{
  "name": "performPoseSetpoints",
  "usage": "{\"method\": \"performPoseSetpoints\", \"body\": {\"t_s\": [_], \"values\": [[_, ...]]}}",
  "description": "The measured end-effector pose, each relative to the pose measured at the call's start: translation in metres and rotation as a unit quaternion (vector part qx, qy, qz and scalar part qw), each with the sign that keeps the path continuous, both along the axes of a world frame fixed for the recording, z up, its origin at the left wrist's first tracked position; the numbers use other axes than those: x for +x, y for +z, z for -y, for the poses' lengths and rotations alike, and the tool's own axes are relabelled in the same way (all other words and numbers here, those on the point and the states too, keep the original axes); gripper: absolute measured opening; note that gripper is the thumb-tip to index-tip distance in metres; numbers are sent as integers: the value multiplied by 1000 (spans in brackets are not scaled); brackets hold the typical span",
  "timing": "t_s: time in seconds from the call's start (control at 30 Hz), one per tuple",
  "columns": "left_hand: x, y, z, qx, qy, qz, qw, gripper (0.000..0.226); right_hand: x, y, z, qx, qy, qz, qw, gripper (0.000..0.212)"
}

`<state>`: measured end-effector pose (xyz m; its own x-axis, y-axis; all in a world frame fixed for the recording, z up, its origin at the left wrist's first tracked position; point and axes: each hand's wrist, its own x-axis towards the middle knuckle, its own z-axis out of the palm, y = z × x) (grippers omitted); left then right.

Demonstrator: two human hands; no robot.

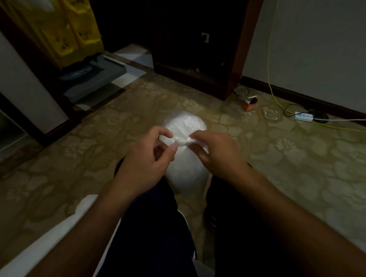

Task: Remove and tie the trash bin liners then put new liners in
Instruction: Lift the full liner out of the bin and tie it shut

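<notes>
A full white plastic trash liner [181,170] hangs in front of me above the patterned carpet, its top gathered into a twisted neck. My left hand [147,159] pinches the neck from the left with thumb and fingers. My right hand [215,152] grips the bunched plastic from the right. Both hands meet at the twist, close together. The lower part of the bag bulges between my knees. No trash bin is in view.
A yellow cleaning cart bag [67,26] and a grey tray [96,72] stand at the far left. A dark wooden cabinet [195,43] is straight ahead. A small orange box [250,103], a power strip [303,116] and a yellow cable [272,79] lie by the right wall.
</notes>
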<state>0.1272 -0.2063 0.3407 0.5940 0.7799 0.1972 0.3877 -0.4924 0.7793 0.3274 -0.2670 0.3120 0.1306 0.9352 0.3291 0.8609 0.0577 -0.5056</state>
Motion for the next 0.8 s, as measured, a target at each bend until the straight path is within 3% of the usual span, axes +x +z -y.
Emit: {"method": "performPoseSetpoints", "body": {"t_s": [0.1, 0.2, 0.37, 0.47, 0.6, 0.8], "values": [[-3, -47, -16, -96, 41, 21, 994, 9, 18, -29, -8, -3, -33, -45, 998, 20], [-2, -94, -39, -171, 84, -32, 981, 14, 31, -66, -23, -64, -28, -148, 987, 20], [25, -137, -96, -203, 119, -110, 966, 9, 55, -114, -63, -129, -17, -244, 961, 8], [38, -142, -132, -222, 94, -204, 949, 7, 80, -118, -96, -159, -27, -288, 944, 9], [34, -118, -144, -293, 81, -322, 896, 5, 115, -91, -109, -227, -42, -295, 927, 12], [62, 1, -131, -368, 49, -367, 853, 6, 171, 15, -77, -295, -112, -286, 905, 21]]}}
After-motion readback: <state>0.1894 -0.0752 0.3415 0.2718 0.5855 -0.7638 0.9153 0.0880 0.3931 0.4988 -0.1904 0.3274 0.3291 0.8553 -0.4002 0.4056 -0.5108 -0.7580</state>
